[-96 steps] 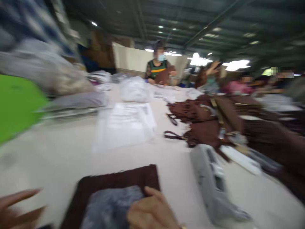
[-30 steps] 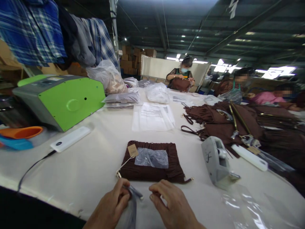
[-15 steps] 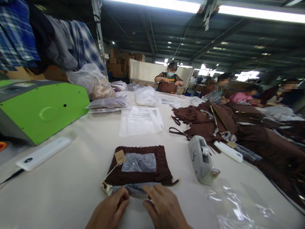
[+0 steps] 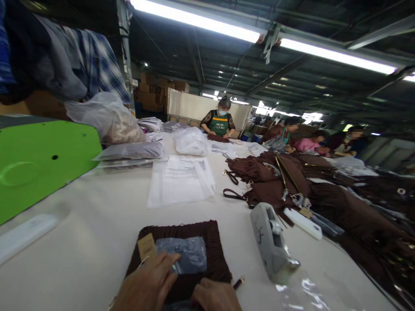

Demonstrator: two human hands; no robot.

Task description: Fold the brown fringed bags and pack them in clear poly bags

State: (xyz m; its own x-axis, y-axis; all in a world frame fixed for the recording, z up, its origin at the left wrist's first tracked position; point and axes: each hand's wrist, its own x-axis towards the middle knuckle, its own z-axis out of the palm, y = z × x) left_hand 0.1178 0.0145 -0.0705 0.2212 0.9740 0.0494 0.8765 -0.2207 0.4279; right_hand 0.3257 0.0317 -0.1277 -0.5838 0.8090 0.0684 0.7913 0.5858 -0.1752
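A dark brown gathered bag [image 4: 214, 250] lies flat on the white table, with a clear plastic packet [image 4: 191, 255] on top and a tan tag [image 4: 147, 247] at its upper left. My left hand [image 4: 145, 280] rests over the bag's left part, fingers stretched onto the packet's lower left corner. My right hand [image 4: 215, 296] is at the bag's lower right edge with its fingers curled; what they hold, if anything, is hidden. To the right of the bag stands a grey tape dispenser [image 4: 272, 242].
Brown bags [image 4: 275, 172] are piled along the right, beside a white handled tool [image 4: 303, 223]. Papers in plastic [image 4: 181, 179] lie beyond the bag. A green machine [image 4: 48, 160] stands left. A person in a green apron [image 4: 219, 123] works across the table.
My left hand has moved forward from the bag's near edge onto the packet. My right hand has shifted toward the near right edge and curled. The view has tilted up, so the bag appears lower.
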